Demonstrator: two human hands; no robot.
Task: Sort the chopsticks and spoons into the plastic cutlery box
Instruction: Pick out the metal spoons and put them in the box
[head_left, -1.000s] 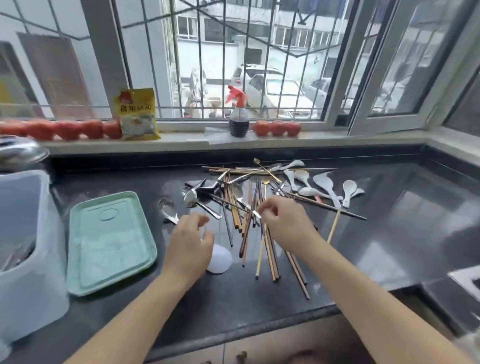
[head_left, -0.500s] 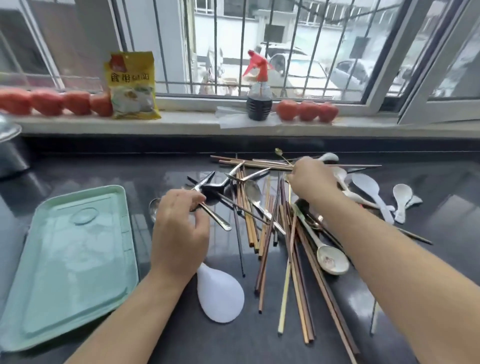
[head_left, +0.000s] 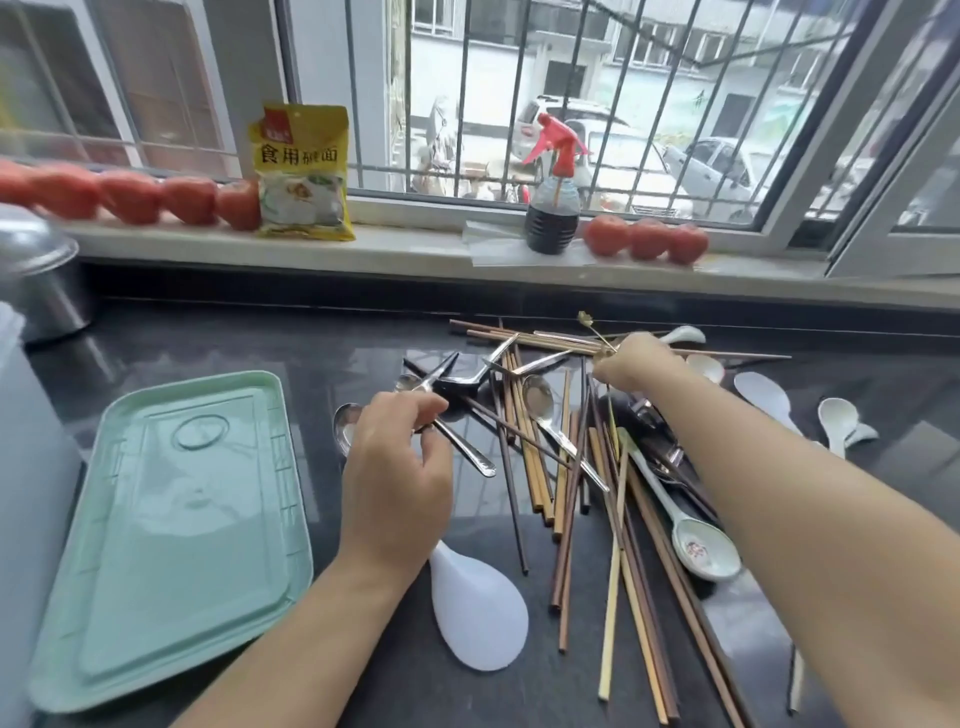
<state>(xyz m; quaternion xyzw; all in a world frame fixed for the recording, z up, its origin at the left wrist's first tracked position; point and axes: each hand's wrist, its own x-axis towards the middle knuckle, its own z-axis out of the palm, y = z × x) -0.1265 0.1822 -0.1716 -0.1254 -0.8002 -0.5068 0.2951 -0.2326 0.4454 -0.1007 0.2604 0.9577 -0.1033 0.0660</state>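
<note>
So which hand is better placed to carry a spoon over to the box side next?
Probably the left hand: it already pinches a metal spoon beside the green lid. The right hand reaches the pile's far edge.

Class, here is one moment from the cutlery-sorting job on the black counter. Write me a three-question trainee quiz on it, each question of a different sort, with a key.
1. True or false: the left hand pinches a metal spoon in the cutlery pile.
2. Multiple choice: the green lid lies (A) to the left of the left hand, (B) on the windowsill, (C) under the chopsticks.
3. Fill in: the right hand reaches to the ___ edge of the pile, near the window.

Key: 1 true; 2 A; 3 far.
</note>
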